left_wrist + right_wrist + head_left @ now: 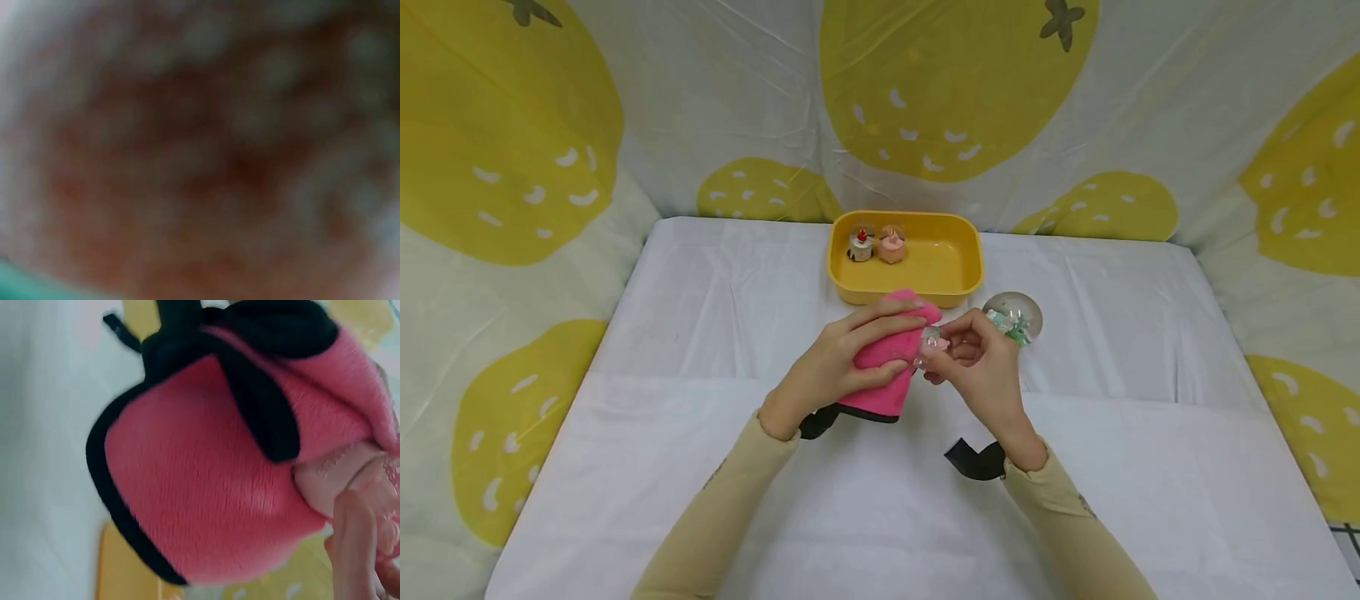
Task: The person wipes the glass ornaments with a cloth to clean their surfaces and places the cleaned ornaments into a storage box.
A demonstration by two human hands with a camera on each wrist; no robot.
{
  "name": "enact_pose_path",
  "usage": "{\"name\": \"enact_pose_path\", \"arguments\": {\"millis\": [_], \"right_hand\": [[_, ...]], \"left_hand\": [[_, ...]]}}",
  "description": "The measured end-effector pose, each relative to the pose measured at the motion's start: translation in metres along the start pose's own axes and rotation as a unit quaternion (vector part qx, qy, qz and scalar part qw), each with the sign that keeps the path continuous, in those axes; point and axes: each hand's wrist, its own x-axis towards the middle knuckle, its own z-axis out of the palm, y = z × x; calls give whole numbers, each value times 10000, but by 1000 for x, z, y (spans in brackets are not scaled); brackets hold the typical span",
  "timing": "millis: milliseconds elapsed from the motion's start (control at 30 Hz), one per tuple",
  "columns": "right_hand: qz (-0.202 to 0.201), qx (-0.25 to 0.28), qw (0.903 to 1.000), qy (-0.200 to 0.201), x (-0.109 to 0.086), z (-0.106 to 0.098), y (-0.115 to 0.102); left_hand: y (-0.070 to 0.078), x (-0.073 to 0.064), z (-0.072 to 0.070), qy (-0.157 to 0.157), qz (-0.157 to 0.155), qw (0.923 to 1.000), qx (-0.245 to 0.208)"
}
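My left hand (835,358) grips a pink cloth (887,347) with black edging, its fingers spread over the folds. In the right wrist view the cloth (200,475) wraps partly round the pink base (325,478) of a small ornament. That small pink-and-clear ornament (933,337) shows at the cloth's right edge in the head view. My right hand (985,367) pinches it between thumb and fingers; much of the ornament is hidden by cloth and fingers. The left wrist view is a brown blur.
A yellow tray (943,254) stands behind the hands, with a white ornament with a red top (861,245) and a pink ornament (892,246) at its left end. A clear globe (1026,310) with green and white figures lies just beyond the right hand on the white-covered table (700,333).
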Motion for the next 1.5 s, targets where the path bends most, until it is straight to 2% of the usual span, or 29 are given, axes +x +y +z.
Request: {"name": "enact_pose_path", "arguments": {"millis": [33, 100, 233, 333, 433, 533, 633, 733, 867, 967, 1067, 1333, 1500], "right_hand": [[23, 42, 10000, -73, 0, 0, -1], [-256, -238, 9989, -315, 1, 0, -1], [-1386, -757, 9843, -784, 4, -5, 1], [-2074, -922, 9708, -773, 7, -8, 4], [-2281, -843, 9680, -623, 8, -10, 6], [-2114, -659, 9744, -391, 7, -7, 8], [-1649, -367, 9856, -6, 4, -2, 12], [-989, -90, 9940, 454, 0, 4, 13], [-154, 150, 9967, 789, -1, 8, 13], [165, 352, 9966, 730, -1, 7, 12], [201, 630, 9962, 563, -1, 5, 13], [-243, 1250, 9915, 259, -1, -2, 18], [-280, 1712, 9848, 66, 0, -5, 20]], "left_hand": [[0, 0, 0, 68, -67, 9999, -31], [-2, -1, -1, 223, -227, 9994, -153], [-4, -2, -5, 364, -416, 9978, -364], [-5, -2, -7, 205, -381, 9980, -464], [-4, -3, -6, 52, -259, 9988, -417], [-1, -3, -4, 35, -90, 9998, -186], [2, -2, 0, 34, 67, 9996, 266], [4, -2, 2, 18, 179, 9977, 658], [4, -4, 4, 56, 100, 9971, 753], [2, -6, 1, 102, -70, 9977, 660], [0, -8, -3, 186, -191, 9977, 617], [-6, -16, -11, 238, -411, 9970, 617], [-7, -18, -12, 240, -529, 9967, 566]]}}
